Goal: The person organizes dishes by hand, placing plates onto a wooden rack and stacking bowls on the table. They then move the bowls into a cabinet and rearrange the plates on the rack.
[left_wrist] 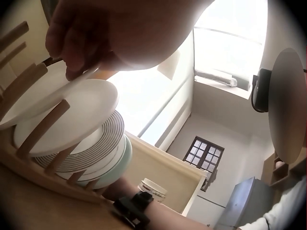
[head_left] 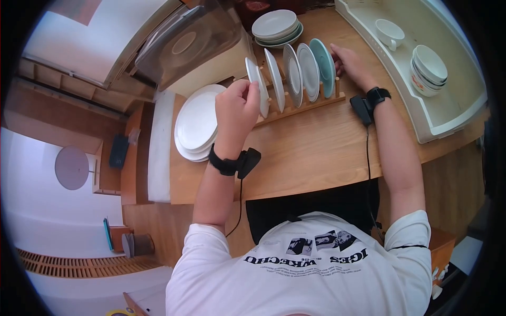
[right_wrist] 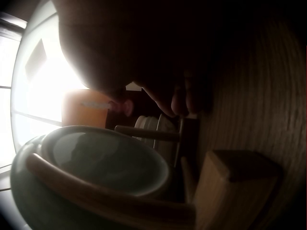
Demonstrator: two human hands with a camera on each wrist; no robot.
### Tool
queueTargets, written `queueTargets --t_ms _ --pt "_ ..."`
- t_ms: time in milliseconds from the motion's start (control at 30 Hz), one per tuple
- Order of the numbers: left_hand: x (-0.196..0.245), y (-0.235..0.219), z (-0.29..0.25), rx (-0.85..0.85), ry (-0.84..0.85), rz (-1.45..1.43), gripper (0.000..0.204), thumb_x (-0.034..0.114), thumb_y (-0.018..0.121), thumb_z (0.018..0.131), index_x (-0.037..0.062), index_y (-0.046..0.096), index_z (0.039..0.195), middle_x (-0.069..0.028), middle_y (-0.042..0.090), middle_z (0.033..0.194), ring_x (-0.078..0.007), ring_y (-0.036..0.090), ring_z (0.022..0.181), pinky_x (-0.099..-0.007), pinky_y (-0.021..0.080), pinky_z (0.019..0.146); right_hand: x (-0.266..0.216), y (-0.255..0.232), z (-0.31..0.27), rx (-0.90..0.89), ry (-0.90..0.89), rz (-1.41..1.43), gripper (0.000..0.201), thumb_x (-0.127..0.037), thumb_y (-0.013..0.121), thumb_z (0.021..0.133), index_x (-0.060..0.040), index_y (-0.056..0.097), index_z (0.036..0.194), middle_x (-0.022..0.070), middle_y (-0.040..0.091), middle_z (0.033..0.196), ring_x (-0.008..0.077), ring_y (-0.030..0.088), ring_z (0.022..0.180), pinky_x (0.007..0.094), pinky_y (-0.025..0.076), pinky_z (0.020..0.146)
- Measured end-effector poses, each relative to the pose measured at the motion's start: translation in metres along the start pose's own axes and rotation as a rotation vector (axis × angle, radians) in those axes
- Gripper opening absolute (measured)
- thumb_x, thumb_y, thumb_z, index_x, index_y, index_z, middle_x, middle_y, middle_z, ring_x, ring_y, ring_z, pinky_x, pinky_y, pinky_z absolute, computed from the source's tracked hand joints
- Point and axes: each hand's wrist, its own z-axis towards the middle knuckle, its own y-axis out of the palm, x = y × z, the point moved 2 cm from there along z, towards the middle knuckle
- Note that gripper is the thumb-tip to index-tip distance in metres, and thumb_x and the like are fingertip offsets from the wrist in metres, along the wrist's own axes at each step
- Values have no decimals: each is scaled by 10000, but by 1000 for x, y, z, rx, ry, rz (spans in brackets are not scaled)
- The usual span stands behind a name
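A wooden rack [head_left: 311, 109] holds several upright plates. The leftmost white plate [head_left: 259, 100] is pinched at its upper edge by my left hand [head_left: 237, 108]; the left wrist view shows the fingers on the rim of that plate [left_wrist: 48, 98]. Beside it stand another white plate [head_left: 275, 79], a ringed plate [head_left: 291, 73], a pale plate [head_left: 308, 71] and a green plate [head_left: 323, 68] at the right end. My right hand [head_left: 354, 66] is beside the green plate, fingers loosely bent; the right wrist view shows it dark behind the green plate [right_wrist: 105, 158], contact unclear.
Large white plates [head_left: 197, 124] are stacked left of the rack, and smaller plates [head_left: 275, 25] behind it. A clear-lidded box [head_left: 184, 45] stands at the back left. On the right, a cream tray [head_left: 416, 118] holds a cup [head_left: 389, 32] and stacked bowls [head_left: 429, 66].
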Motion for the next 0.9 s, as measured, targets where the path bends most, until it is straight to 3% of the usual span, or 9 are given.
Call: queueTargets --t_ms 200,300,400,500,533,633,733,900 --pt "0 -4 -2 -80 -66 47 266 194 684 1025 -43 748 924 -61 680 647 -112 628 564 -293 475 556 2 -1 1 0 -21 7 605 -525 540 1083 53 719 1067 72 680 882 130 609 718 291 551 614" --pt "0 -21 -12 70 41 85 246 194 707 1014 -34 751 930 -76 688 667 -113 648 600 -289 495 579 -3 3 -3 39 -34 12 531 -500 527 1095 -6 708 1021 29 670 766 112 611 648 259 523 610" --pt "-9 -44 -27 177 126 180 206 177 752 963 -16 752 889 -159 693 709 -285 659 593 -377 499 587 -5 4 -5 39 -49 21 531 -500 523 1098 -8 706 1014 30 667 762 112 612 645 259 523 607" --pt "-38 -65 -47 114 101 462 205 187 772 936 -15 769 971 -156 757 836 -241 733 722 -363 551 663 6 -1 4 -5 -16 40 589 -520 550 1082 43 722 1055 68 686 885 127 610 713 288 551 622" --pt "-46 -71 -55 79 74 536 223 192 799 900 -2 778 1006 -171 779 958 -310 748 840 -403 569 743 7 -1 4 -6 -17 34 586 -519 552 1081 41 721 1053 65 683 881 126 610 712 288 550 621" --pt "-70 -85 -72 16 141 653 243 207 811 893 4 779 1023 -168 780 1004 -327 743 927 -410 573 809 4 -2 3 -5 -17 20 579 -518 555 1080 36 720 1048 55 674 870 124 610 710 287 548 619" --pt "-77 -94 -85 56 145 613 190 120 792 860 -25 758 978 -199 758 949 -382 713 897 -462 555 812 4 -1 3 4 -12 25 551 -509 540 1089 10 717 1032 38 668 825 116 612 684 274 535 613" --pt "-77 -97 -92 26 121 542 132 68 765 872 -12 759 977 -192 760 954 -384 713 888 -469 558 809 4 0 3 22 -16 32 508 -494 514 1107 -37 717 1015 20 676 756 108 622 633 252 513 609"
